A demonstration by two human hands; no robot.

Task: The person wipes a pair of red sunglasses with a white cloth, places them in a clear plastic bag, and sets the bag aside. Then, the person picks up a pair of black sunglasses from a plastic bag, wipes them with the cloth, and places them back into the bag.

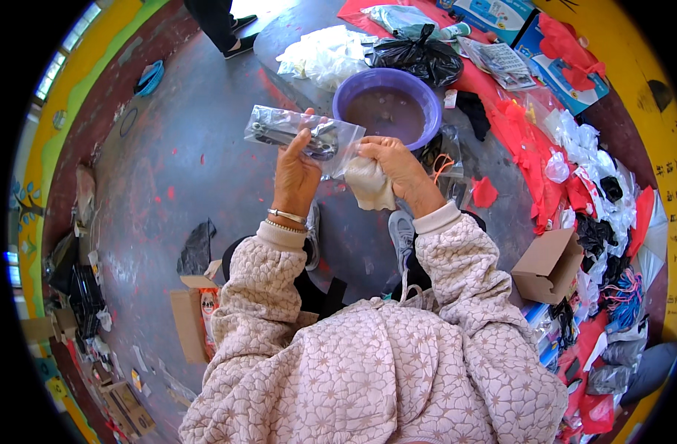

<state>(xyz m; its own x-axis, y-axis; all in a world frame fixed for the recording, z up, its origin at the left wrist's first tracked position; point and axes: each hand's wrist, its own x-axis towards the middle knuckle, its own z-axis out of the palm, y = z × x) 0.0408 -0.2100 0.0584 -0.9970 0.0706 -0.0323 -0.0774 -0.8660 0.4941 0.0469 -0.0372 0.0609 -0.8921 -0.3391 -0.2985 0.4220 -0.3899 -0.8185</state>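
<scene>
My left hand (297, 180) grips a clear plastic bag (268, 118) from below, its thumb laid over the front. Dark, shiny pieces lie inside the bag; their kind is too small to make out. A pale cream cloth (370, 186) hangs from my right hand (405, 169), whose thumb and fingers are pinched at the bag's right end. Just beyond both hands stands a purple basin (434, 118) with murky, brownish water in it.
A black plastic bag (420, 59) and white plastic bags (327, 55) lie behind the basin. Red sheeting (527, 166) with scattered wrappings runs down the right side. Open cardboard boxes (549, 266) (189, 322) stand on either side of me. Far off, a person's legs (214, 26) show.
</scene>
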